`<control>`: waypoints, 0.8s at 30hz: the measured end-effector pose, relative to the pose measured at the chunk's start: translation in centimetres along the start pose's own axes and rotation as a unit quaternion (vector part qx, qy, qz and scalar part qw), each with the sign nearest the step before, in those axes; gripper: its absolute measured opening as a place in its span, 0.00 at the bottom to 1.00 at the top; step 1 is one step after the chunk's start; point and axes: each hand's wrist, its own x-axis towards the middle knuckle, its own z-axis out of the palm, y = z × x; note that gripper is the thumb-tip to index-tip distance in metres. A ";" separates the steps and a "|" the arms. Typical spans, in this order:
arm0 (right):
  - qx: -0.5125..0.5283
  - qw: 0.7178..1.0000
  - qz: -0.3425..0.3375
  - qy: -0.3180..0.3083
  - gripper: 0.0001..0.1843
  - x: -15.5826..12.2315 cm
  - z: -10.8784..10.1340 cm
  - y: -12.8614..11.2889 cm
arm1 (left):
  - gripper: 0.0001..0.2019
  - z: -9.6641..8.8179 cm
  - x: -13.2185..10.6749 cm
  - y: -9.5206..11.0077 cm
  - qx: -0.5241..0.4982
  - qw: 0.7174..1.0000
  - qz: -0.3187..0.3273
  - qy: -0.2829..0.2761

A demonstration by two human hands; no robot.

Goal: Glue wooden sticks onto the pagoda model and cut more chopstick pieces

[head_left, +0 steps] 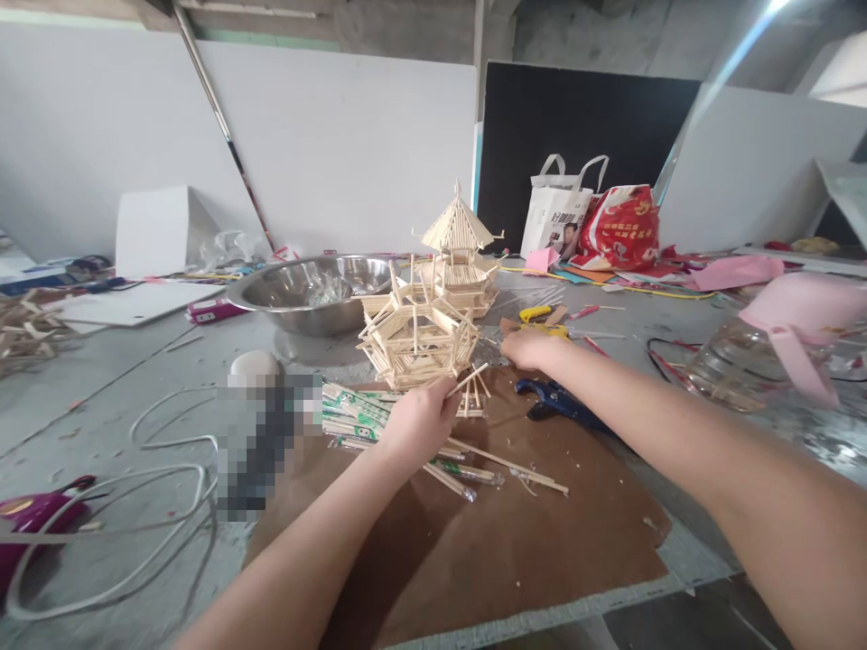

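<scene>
My left hand is closed on a short wooden stick that pokes out past the thumb. Just beyond it stands an open framework of wooden sticks, with several sticks rising upright from its top. Under and around this hand lie wrapped chopsticks and a few bare ones. My right hand reaches down at the far edge of the brown board, fingers curled, beside a yellow-handled tool. Its fingertips are partly hidden, so I cannot make out what they grip. Blue-handled pliers lie below the right forearm.
Behind the framework stands a stick pagoda with a pointed roof. A metal basin is on its left. Bags and coloured paper line the back. At right is a pink-lidded clear jug; at left, a white cable and a purple device.
</scene>
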 end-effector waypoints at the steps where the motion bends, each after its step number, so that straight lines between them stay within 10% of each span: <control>1: 0.002 1.000 0.005 -0.005 0.16 0.1 0.0 0.0 | 0.09 0.2 0.0 0.0 -0.002 1.000 0.004 -0.006; 10: 0.053 0.999 0.007 0.002 0.13 1.0 0.2 -0.2 | 0.10 1.3 0.0 0.0 -0.050 0.998 -0.007 -0.045; 18: 0.167 0.972 0.036 0.161 0.09 -1.2 -1.2 0.7 | 0.15 0.8 0.2 0.0 -0.182 0.982 -0.044 0.009; 21: 0.269 0.942 0.035 0.199 0.10 -3.0 -0.3 0.0 | 0.15 1.0 0.2 0.1 -0.240 0.968 -0.072 0.011; 24: 0.520 0.836 0.023 0.171 0.08 -4.3 0.8 -1.4 | 0.15 1.3 0.2 0.1 -0.284 0.954 -0.099 -0.005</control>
